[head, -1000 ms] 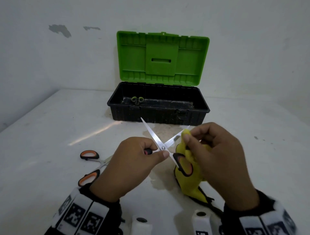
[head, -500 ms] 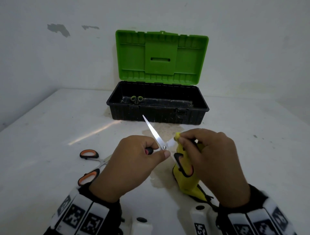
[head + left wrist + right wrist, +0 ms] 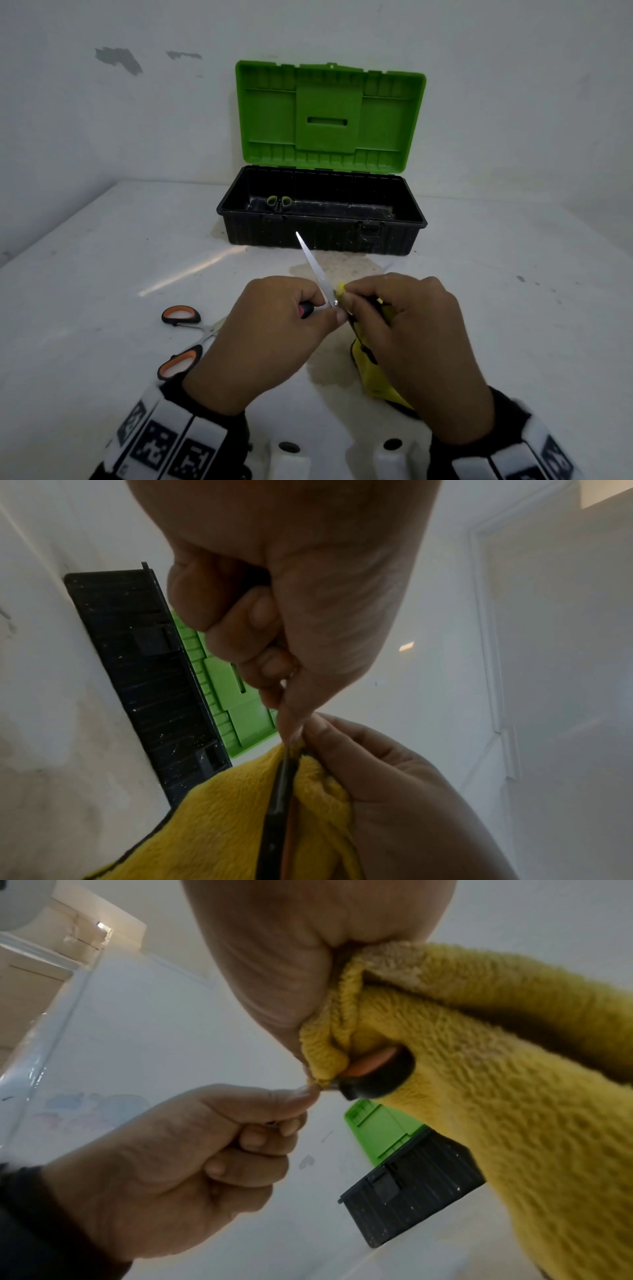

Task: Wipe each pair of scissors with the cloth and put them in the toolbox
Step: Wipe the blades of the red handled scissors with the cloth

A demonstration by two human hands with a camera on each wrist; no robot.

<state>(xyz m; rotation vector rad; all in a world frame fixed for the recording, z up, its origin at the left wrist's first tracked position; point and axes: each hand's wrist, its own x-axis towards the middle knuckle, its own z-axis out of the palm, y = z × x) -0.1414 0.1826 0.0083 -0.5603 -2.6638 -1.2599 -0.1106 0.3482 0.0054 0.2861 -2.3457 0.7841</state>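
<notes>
In front of the open toolbox (image 3: 322, 219), the left hand (image 3: 274, 335) is gripping opened scissors (image 3: 317, 270) to steady them, while the right hand (image 3: 411, 329) is pinching the yellow cloth (image 3: 373, 380) around one blade, wiping it.

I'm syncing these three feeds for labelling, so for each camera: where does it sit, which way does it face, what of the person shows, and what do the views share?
Head: worn on the head, faces forward and down at the open toolbox; left hand, right hand and both sleeves show.
Left wrist: looks along the left hand toward the yellow cloth.
Right wrist: looks along the right hand, which bunches the cloth round the held scissors.
Shared: all three show both hands, cloth and toolbox.
</notes>
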